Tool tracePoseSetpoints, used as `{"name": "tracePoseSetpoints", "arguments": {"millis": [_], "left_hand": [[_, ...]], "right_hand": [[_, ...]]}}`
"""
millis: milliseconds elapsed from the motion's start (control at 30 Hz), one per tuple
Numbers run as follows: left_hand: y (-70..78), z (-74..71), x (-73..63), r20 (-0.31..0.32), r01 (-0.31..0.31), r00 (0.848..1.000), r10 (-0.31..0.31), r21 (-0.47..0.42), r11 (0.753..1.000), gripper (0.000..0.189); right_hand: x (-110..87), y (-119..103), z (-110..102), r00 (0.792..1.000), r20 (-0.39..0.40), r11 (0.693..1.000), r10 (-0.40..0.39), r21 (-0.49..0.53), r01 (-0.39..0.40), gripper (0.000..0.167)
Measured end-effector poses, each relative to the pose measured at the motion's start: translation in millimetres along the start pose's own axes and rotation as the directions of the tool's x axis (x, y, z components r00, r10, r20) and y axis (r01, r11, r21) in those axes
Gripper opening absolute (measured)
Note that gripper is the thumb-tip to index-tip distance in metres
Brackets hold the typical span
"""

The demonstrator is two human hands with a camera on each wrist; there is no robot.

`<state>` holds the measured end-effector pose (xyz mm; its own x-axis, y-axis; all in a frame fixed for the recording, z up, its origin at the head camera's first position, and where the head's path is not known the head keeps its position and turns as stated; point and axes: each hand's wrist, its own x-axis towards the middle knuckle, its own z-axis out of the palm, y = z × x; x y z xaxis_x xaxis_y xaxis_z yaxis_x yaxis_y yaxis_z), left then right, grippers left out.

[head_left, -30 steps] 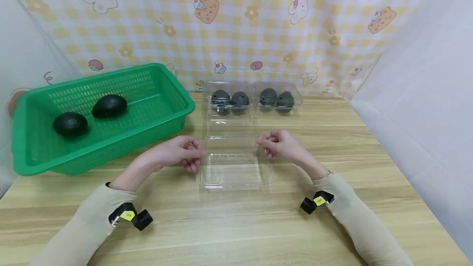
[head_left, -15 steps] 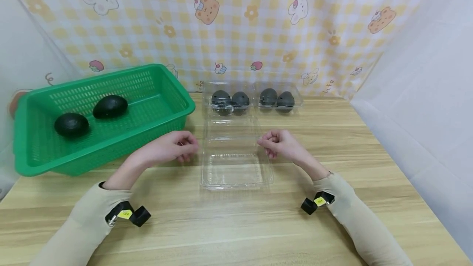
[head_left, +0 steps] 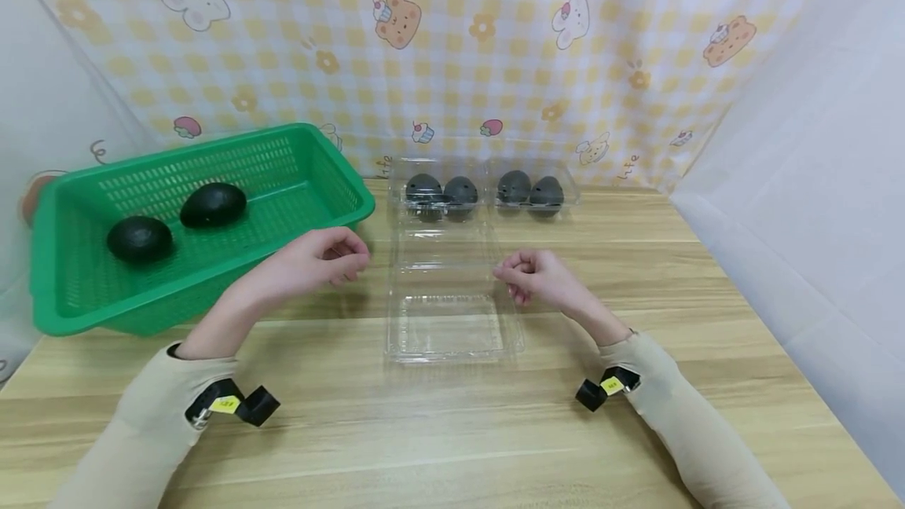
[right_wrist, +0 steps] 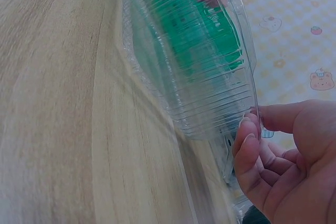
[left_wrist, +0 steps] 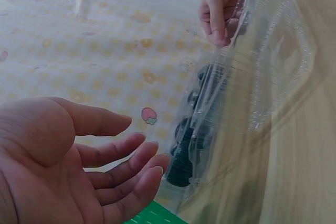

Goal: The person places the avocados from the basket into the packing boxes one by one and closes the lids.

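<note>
An unfolded clear plastic clamshell box (head_left: pixel 452 353) stands at the middle of the table. At its right edge, my right hand (head_left: pixel 533 277) pinches the rim between thumb and forefinger, as the right wrist view also shows. My left hand (head_left: pixel 321 259) is off to the left, apart from the box and near the basket's front right corner. Its fingers are loosely bent with nothing between them in the left wrist view. Two dark avocados, one on the left (head_left: pixel 140 239) and one farther right (head_left: pixel 214 205), lie in the green basket (head_left: pixel 348 179).
Behind the unfolded box, two clear boxes, a left one (head_left: pixel 438 163) and a right one (head_left: pixel 571 193), stand against the checked curtain (head_left: pixel 452 61). Each holds two dark avocados. White sheeting (head_left: pixel 799 218) borders the wooden table (head_left: pixel 452 430) on the right.
My left hand has let go of the unfolded box's left edge and moved left and back toward the basket. My right hand stays at the right edge.
</note>
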<state>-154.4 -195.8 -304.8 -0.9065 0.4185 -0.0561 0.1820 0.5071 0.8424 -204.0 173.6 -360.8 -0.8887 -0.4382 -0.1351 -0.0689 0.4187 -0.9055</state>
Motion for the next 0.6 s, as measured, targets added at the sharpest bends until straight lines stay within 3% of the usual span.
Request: {"name": "tracePoseSetpoints", "arguments": {"millis": [300,600], "left_hand": [[7.7,-20.0,-9.5,-0.091,-0.010,0.996,0.012,0.028,1.000,0.028],[7.4,-42.7,-21.0,-0.208,0.020,0.978,-0.005,0.067,0.998,0.037]], "right_hand": [[-0.1,0,-1,1.000,0.000,1.000,-0.001,0.008,0.001,0.029],[-1.3,-1,-1,1.000,0.000,1.000,-0.008,0.012,0.008,0.029]]}}
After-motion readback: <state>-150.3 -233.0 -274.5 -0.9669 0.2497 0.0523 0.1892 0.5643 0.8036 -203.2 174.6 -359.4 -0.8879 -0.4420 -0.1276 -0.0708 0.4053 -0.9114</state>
